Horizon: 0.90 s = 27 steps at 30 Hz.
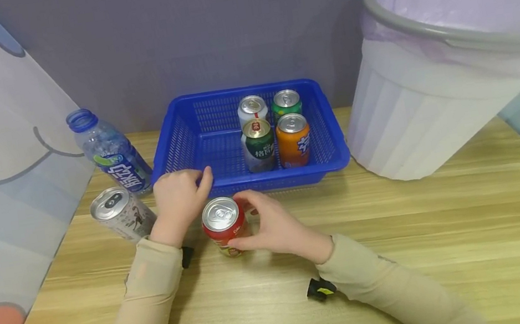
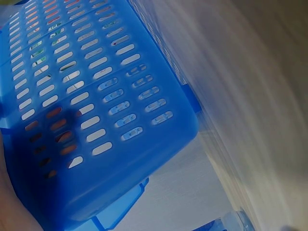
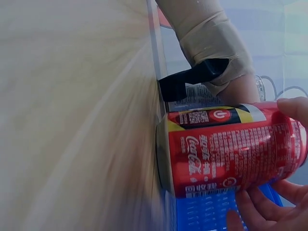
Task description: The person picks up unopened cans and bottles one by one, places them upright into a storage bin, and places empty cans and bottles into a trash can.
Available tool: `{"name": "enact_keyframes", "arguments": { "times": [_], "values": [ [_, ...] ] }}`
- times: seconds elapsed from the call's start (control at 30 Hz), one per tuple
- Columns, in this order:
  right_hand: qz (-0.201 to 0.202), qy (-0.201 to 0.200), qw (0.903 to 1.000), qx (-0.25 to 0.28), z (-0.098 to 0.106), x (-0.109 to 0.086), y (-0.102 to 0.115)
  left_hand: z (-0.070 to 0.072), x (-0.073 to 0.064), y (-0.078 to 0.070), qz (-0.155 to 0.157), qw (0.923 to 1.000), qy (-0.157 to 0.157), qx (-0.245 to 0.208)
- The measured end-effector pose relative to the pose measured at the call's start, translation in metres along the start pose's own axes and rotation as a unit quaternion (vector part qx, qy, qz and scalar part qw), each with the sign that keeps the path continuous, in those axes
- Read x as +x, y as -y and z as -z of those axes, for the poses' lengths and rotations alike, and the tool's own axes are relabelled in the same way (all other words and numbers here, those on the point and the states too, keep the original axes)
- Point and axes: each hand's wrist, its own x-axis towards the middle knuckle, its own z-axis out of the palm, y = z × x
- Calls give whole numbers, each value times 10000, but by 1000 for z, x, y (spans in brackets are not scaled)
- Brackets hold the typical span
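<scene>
Just outside the near side of the blue basket (image 1: 321, 167), the red can (image 1: 224, 226) stands roughly upright, its base on or just above the desk (image 1: 242, 310) and its long axis crossing the grip of the right hand (image 1: 274, 224). That hand, the nearer one, holds it between thumb and fingers from the right; the left hand (image 1: 180, 199), fingers hooked over the basket's rim, lies ahead and left of the can.

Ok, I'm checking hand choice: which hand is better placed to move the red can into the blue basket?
Probably the right hand: it holds the red can, just in front of the blue basket. The left hand is at the basket's near rim, off the can.
</scene>
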Motion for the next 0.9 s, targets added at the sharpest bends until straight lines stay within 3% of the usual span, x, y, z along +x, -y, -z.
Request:
{"name": "enact_keyframes", "arguments": {
  "times": [0.23, 0.9],
  "values": [
    [-192, -159, 9996, -113, -9, 5, 1, 0, 0, 0, -7, 10000, -12, 8],
    [-515, -492, 9972, 217, -27, 12, 10, 0, -1, 0, 32, 10000, -13, -19]
  ]
}}
